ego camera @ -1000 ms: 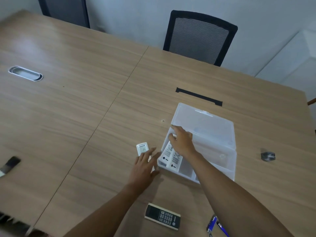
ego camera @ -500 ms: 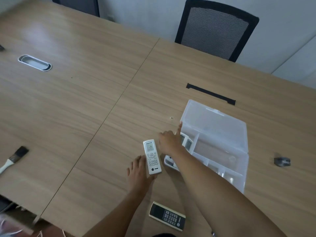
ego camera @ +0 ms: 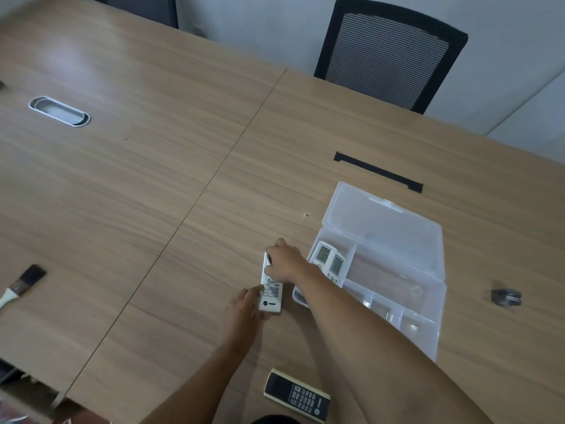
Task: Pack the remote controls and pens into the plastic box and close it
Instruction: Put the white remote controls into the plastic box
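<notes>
The clear plastic box (ego camera: 406, 289) lies open on the wooden table, its lid (ego camera: 385, 231) flat behind it. Two white remotes (ego camera: 328, 260) rest side by side in its left compartment. A third white remote (ego camera: 271, 296) lies just left of the box. My right hand (ego camera: 286, 261) grips its upper end while my left hand (ego camera: 244, 304) holds its lower end from the left. A black remote with a cream rim (ego camera: 298, 394) lies near the table's front edge. No pens are visible.
A paintbrush (ego camera: 21, 284) lies at the far left. A small dark metal clip (ego camera: 506, 296) sits right of the box. A black slot (ego camera: 379, 171) and a silver cable grommet (ego camera: 59, 111) are set in the table. A black mesh chair (ego camera: 388, 53) stands behind.
My right hand left the box and moved left onto the white remote. My left hand closed on the remote's lower end. The camera view shifted so the box sits further right.
</notes>
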